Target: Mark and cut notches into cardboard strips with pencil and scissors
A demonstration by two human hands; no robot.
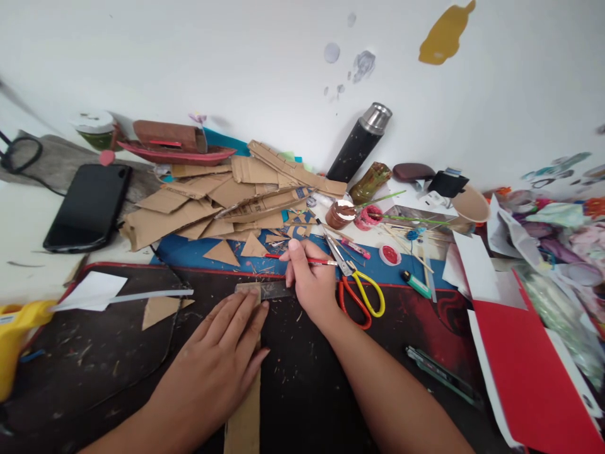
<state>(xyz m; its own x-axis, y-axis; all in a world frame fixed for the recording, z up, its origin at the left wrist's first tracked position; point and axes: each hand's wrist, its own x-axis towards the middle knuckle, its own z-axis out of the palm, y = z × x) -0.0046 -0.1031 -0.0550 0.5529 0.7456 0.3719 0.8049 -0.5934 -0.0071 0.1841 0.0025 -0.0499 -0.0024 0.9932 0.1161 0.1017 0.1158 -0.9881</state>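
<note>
Left hand (215, 359), fingers flat on cardboard strip (243, 422), right hand (309, 284), fingers gripping thin red stick (326, 261), clear ruler (276, 289) between both, scissors (350, 270) beside the right fingers

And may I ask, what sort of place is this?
Probably a craft workspace, judging by the heap of cut cardboard, the red-and-yellow-handled scissors and what looks like a yellow glue gun. Whether at home or elsewhere, I cannot tell.
</note>
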